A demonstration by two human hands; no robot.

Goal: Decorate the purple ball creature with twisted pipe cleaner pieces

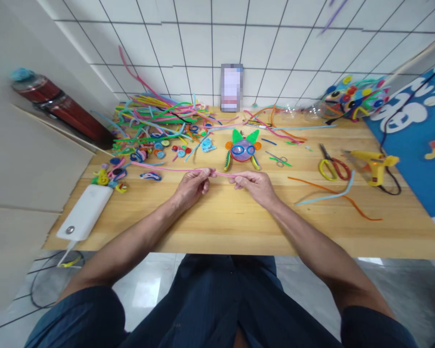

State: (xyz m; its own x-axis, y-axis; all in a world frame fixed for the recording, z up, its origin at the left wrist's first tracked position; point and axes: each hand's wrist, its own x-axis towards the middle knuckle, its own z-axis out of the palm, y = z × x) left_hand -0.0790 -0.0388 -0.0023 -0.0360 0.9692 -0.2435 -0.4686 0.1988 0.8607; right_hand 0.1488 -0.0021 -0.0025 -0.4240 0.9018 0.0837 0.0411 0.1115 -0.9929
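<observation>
A pink pipe cleaner (pixel 166 168) runs sideways above the front of the wooden table. My left hand (pixel 195 186) pinches it near the middle, and its long free part reaches out to the left. My right hand (pixel 255 186) is closed on its right end, leaving a short stretch between the two hands. Just beyond them stands a small craft figure (pixel 242 153) with a clear round body, green pointed ears, blue ring glasses, orange side discs and striped legs. A curled blue and pink pipe cleaner piece (pixel 151 176) lies left of my left hand.
Scissors (pixel 334 166), a yellow glue gun (pixel 375 164), an orange pipe cleaner (pixel 333 190) and a light blue one (pixel 326 197) lie at right. A heap of pipe cleaners (pixel 155 113) fills the back left. A white power bank (pixel 85 212), red bottle (pixel 65 111) and upright phone (pixel 231 88) surround the workspace.
</observation>
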